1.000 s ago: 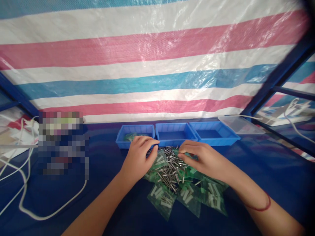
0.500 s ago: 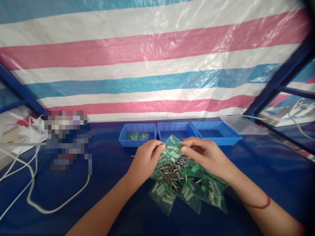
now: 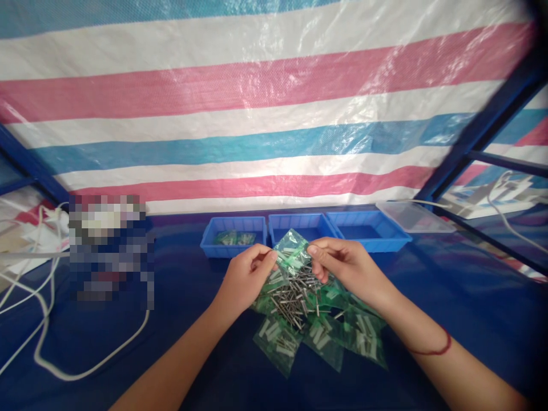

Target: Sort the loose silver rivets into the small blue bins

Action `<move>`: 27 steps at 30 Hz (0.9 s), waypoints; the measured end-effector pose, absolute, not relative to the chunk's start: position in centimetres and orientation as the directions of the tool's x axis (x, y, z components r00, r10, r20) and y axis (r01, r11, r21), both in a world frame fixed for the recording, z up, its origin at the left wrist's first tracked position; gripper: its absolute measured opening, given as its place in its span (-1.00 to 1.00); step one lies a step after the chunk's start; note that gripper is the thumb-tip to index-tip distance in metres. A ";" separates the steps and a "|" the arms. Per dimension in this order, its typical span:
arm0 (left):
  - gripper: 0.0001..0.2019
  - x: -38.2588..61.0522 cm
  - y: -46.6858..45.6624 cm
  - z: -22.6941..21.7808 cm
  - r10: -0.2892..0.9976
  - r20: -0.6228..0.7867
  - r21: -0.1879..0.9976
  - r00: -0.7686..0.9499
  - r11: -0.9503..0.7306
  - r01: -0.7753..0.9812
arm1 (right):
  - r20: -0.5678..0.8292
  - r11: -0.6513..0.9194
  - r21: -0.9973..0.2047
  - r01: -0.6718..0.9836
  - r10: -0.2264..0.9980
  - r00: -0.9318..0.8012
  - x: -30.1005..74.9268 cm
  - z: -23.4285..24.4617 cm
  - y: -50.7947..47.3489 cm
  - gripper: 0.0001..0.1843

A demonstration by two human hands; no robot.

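Between my hands a small clear plastic bag with a green band is stretched, white strips showing inside it. My left hand pinches its left edge between thumb and fingers. At the opposite edge, my right hand grips the bag the same way. Just below lies a heap of thin metal pins, partly hidden by the held bag. Around the heap are several similar bags, among them a front-left bag, a front-middle bag and a front-right bag, holding white strips and some pins.
Behind my hands stand a left blue bin with bags in it, a middle blue bin and a right blue bin. A clear plastic lid lies at the back right. White cables loop over the blue table on the left.
The whole view has shifted slightly, so things appear a little further left. Both hands still hold the same bag; the fingers of my right hand have curled lower beneath it.
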State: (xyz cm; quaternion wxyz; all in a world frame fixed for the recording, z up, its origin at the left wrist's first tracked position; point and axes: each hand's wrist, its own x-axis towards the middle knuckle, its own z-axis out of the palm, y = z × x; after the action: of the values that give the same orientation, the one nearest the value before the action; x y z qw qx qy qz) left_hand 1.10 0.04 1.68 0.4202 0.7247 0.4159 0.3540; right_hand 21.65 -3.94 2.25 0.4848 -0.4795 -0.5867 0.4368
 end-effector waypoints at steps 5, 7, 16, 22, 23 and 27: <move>-0.68 1.4 0.1 1.6 0.914 0.171 0.942 0.367 -0.261 0.212 | 0.166 0.164 -0.984 0.066 0.986 0.016 21.7 2.0 -3.8 -0.65; -0.66 1.4 0.2 1.5 0.917 0.183 0.947 0.354 -0.261 0.186 | 0.196 0.193 -0.979 0.071 0.980 0.042 21.6 1.8 -3.8 -0.66; -0.65 1.3 0.5 1.3 0.910 0.240 0.915 0.339 -0.329 0.235 | 0.323 0.317 -0.909 0.272 0.946 -0.022 21.3 1.8 -4.0 -0.75; -0.67 -2.3 4.3 2.3 0.842 0.515 0.652 0.163 -0.508 0.563 | 0.308 0.295 -0.866 0.405 0.951 -0.035 21.4 1.8 -4.3 -0.74; -0.66 -2.9 5.0 2.4 0.834 0.535 0.623 0.136 -0.498 0.603 | 0.310 0.301 -0.859 0.415 0.950 -0.049 21.4 1.8 -4.3 -0.74; -0.66 -4.1 6.9 2.2 0.793 0.579 0.446 0.188 -0.502 0.741 | 0.301 0.326 -0.822 0.467 0.945 -0.130 21.5 2.1 -4.3 -0.71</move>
State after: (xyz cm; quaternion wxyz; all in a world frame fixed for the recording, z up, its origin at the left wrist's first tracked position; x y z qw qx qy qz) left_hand -4.07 6.90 2.23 0.0328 0.7702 0.4980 0.3972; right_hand 21.45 -4.28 2.06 0.4221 -0.5068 -0.6964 0.2829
